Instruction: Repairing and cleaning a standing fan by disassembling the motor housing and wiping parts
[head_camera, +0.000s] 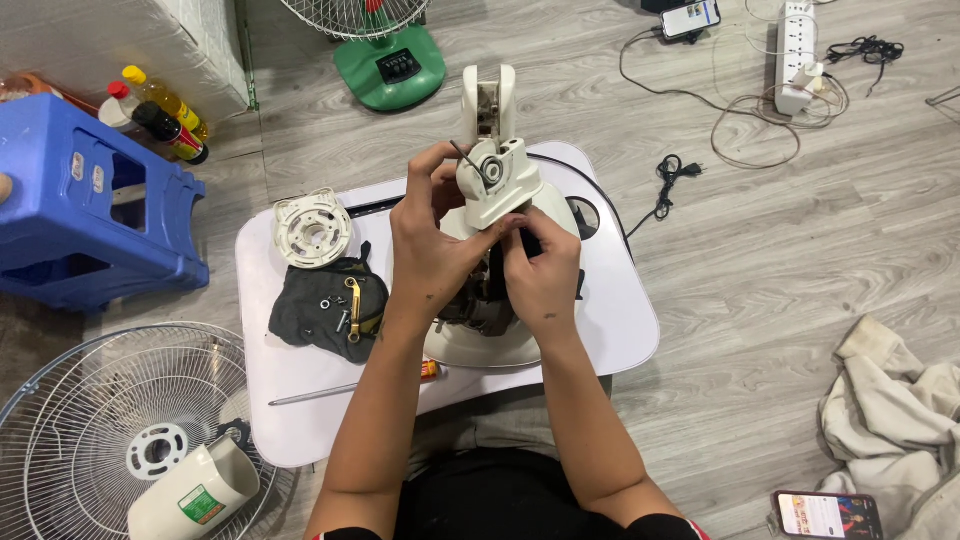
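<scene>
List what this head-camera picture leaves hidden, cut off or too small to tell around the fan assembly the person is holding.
- Dark motor: mostly hidden behind the left hand and right hand.
- Right hand's fingertips: tucked behind the white fan housing.
- Small parts on the dark cloth: too small to identify.
- Green fan base: its grille is cut off by the top edge.

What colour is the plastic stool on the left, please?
The plastic stool is blue, seen in the head view.
</scene>
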